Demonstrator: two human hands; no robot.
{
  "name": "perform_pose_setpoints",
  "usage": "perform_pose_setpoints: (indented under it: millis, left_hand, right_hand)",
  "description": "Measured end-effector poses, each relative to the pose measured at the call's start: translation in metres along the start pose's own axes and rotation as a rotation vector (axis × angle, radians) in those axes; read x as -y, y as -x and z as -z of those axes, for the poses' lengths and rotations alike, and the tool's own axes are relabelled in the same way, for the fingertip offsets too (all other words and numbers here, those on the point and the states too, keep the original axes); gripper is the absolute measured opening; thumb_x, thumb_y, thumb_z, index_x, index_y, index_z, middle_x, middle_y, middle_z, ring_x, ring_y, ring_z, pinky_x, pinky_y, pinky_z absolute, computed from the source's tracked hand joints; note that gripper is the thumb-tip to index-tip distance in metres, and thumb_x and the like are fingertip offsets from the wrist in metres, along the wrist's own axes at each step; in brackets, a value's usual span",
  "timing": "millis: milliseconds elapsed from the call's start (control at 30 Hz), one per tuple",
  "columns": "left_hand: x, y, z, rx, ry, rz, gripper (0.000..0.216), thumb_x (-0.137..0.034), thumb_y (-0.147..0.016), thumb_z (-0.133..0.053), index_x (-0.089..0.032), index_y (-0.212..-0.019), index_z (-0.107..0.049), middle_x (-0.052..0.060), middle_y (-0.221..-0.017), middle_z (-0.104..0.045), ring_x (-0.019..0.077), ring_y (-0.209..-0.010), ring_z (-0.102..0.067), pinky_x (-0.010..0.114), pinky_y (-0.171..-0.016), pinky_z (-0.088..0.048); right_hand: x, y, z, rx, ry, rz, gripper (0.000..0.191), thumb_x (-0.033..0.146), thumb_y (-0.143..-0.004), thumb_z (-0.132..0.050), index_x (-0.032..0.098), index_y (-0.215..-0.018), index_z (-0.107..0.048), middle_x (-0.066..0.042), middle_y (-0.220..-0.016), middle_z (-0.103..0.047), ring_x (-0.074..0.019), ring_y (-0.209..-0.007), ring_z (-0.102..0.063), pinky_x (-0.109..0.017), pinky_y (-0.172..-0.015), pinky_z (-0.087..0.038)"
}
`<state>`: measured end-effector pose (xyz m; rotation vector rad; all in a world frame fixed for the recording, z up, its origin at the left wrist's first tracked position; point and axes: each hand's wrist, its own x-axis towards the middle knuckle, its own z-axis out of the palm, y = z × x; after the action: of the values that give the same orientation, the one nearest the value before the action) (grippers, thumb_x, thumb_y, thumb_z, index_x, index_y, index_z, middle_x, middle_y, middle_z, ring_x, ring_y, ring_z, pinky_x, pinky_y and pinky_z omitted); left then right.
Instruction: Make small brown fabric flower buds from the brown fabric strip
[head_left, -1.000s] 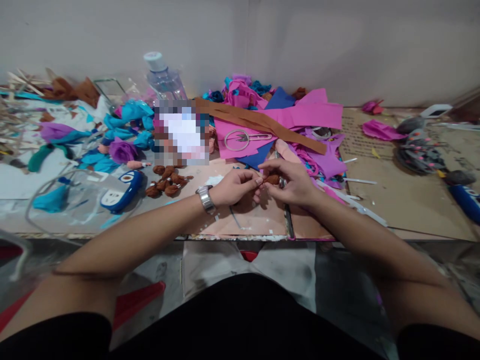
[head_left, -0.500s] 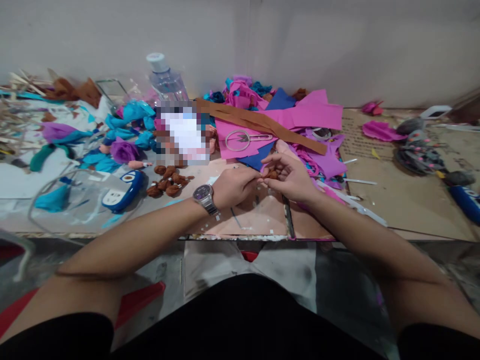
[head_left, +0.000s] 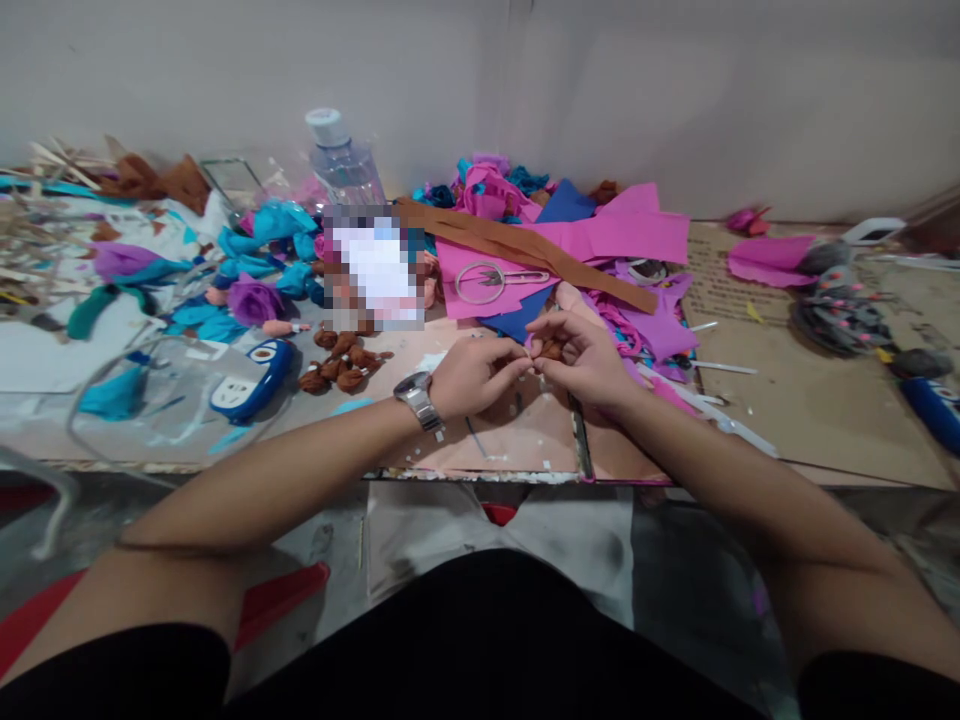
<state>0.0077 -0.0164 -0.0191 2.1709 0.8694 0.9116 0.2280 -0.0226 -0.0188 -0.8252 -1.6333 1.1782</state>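
My left hand (head_left: 471,373) and my right hand (head_left: 589,362) meet over the low work board (head_left: 525,440), fingertips pinched together on a small brown crepe bud (head_left: 551,350). A metal watch (head_left: 417,398) sits on my left wrist. Left of my hands lies a cluster of similar brown buds (head_left: 339,363). Just behind my hands are pink paper sheets (head_left: 600,238), a long brown paper strip (head_left: 525,245) and a pair of scissors (head_left: 491,281) lying on the pink paper.
A plastic water bottle (head_left: 341,170) stands at the back. Blue and purple paper flowers (head_left: 255,275) crowd the left, with a blue glue gun (head_left: 247,377) under clear plastic. Cardboard (head_left: 787,380), dark netting (head_left: 836,315) and a blue tool (head_left: 934,408) lie at right.
Both hands stay pinched on the brown bud, working it slightly. My left wrist has turned, showing the watch differently. The view has shifted a little.
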Motion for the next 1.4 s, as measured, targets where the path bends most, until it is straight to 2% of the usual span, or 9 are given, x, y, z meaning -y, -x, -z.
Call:
perform_pose_setpoints:
  millis: [167,300,433,633,767,967,1100,1233,1400]
  left_hand:
    - [0.001,-0.003,-0.007,0.348,0.773,0.362,0.073,-0.083,-0.096,-0.057,-0.013,-0.090,-0.074,0.014,-0.086,-0.079,0.0195,-0.070,-0.073,0.033,-0.072,-0.059]
    - [0.006,-0.005,-0.008,0.382,1.011,0.485,0.062,-0.071,-0.082,-0.085,-0.011,-0.093,-0.072,0.011,-0.083,-0.076,0.0177,-0.067,-0.074,0.031,-0.072,-0.061]
    - [0.006,-0.004,-0.005,0.393,0.820,0.390,0.059,-0.073,-0.093,-0.073,-0.014,-0.091,-0.068,0.006,-0.076,-0.072,0.0164,-0.067,-0.072,0.029,-0.071,-0.058]
    - [0.001,-0.004,0.002,0.175,-0.088,-0.012,0.035,-0.041,-0.107,-0.053,-0.019,-0.084,-0.067,0.007,-0.080,-0.070,0.0192,-0.075,-0.062,0.031,-0.074,-0.045]
    - [0.000,-0.004,0.001,0.135,-0.177,-0.032,0.031,-0.038,-0.107,-0.050,-0.020,-0.088,-0.066,0.007,-0.082,-0.068,0.0205,-0.076,-0.060,0.032,-0.075,-0.042]
    - [-0.003,-0.002,-0.010,0.241,0.627,0.295,0.050,-0.065,-0.106,-0.051,-0.021,-0.081,-0.051,0.000,-0.074,-0.053,0.0161,-0.065,-0.056,0.031,-0.066,-0.052]
    - [-0.011,-0.004,-0.008,0.292,1.142,0.585,0.039,-0.054,-0.097,-0.072,-0.020,-0.089,-0.055,-0.003,-0.075,-0.049,0.0118,-0.059,-0.050,0.030,-0.057,-0.058]
    - [-0.012,-0.005,0.000,0.410,1.207,0.647,0.034,-0.041,-0.092,-0.081,-0.016,-0.086,-0.060,-0.001,-0.075,-0.052,0.0103,-0.061,-0.052,0.028,-0.058,-0.061]
    - [-0.003,-0.006,0.003,0.445,1.165,0.590,0.047,-0.052,-0.085,-0.091,-0.014,-0.084,-0.063,-0.002,-0.073,-0.055,0.0099,-0.060,-0.059,0.027,-0.061,-0.062]
  right_hand:
    - [0.006,0.003,0.000,0.008,0.076,0.047,0.041,0.031,-0.085,-0.085,0.023,-0.121,-0.068,-0.003,-0.098,-0.073,-0.0146,-0.081,-0.070,-0.027,-0.071,-0.059]
    - [0.010,0.005,0.003,0.064,0.129,0.098,0.039,0.029,-0.087,-0.085,0.022,-0.122,-0.069,-0.003,-0.097,-0.075,-0.0156,-0.082,-0.071,-0.028,-0.075,-0.060]
    - [0.009,0.005,0.004,0.076,0.142,0.114,0.038,0.027,-0.087,-0.084,0.022,-0.122,-0.069,-0.003,-0.097,-0.075,-0.0145,-0.079,-0.071,-0.027,-0.074,-0.058]
    - [0.005,0.003,0.001,0.034,0.166,0.066,0.042,0.023,-0.081,-0.084,0.021,-0.120,-0.069,-0.002,-0.093,-0.075,-0.0151,-0.082,-0.071,-0.027,-0.074,-0.058]
    - [0.005,0.001,-0.003,-0.019,0.135,0.043,0.041,0.023,-0.080,-0.084,0.021,-0.118,-0.069,-0.002,-0.093,-0.076,-0.0152,-0.081,-0.071,-0.028,-0.075,-0.059]
    - [0.009,0.003,-0.003,-0.014,0.115,0.070,0.042,0.017,-0.078,-0.081,0.021,-0.119,-0.070,-0.002,-0.094,-0.076,-0.0153,-0.083,-0.073,-0.027,-0.075,-0.060]
    - [0.010,0.006,-0.002,0.039,0.123,0.122,0.039,0.016,-0.081,-0.079,0.023,-0.119,-0.070,-0.002,-0.095,-0.076,-0.0165,-0.087,-0.075,-0.030,-0.081,-0.062]
    - [0.011,0.009,-0.002,0.087,0.155,0.157,0.036,0.019,-0.086,-0.079,0.024,-0.120,-0.070,-0.002,-0.096,-0.077,-0.0167,-0.087,-0.077,-0.031,-0.082,-0.063]
    - [0.011,0.010,-0.003,0.052,0.147,0.135,0.033,0.025,-0.088,-0.083,0.023,-0.119,-0.070,-0.004,-0.099,-0.077,-0.0168,-0.087,-0.077,-0.031,-0.082,-0.065]
